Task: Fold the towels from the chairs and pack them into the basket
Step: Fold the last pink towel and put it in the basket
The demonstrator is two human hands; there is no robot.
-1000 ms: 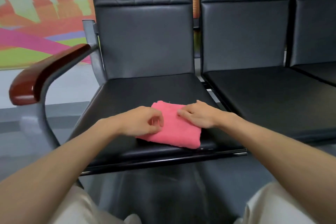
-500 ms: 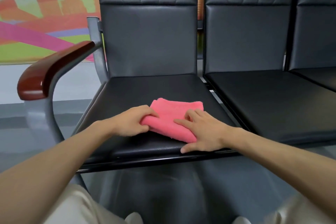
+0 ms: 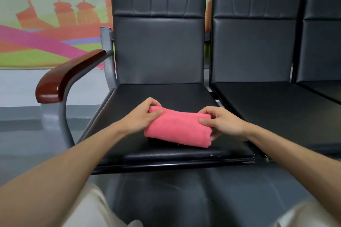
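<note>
Towel (image 3: 178, 129) gripped at each end by left hand (image 3: 143, 117) and right hand (image 3: 223, 122)

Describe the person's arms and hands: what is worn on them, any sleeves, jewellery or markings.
The left hand and the right hand are bare: no gloves, and no ring shows. The left forearm and the right forearm are uncovered up to the picture's edge, with no sleeve, watch or wristband in sight. The only clothing visible is the light cream trousers at the bottom.
</note>
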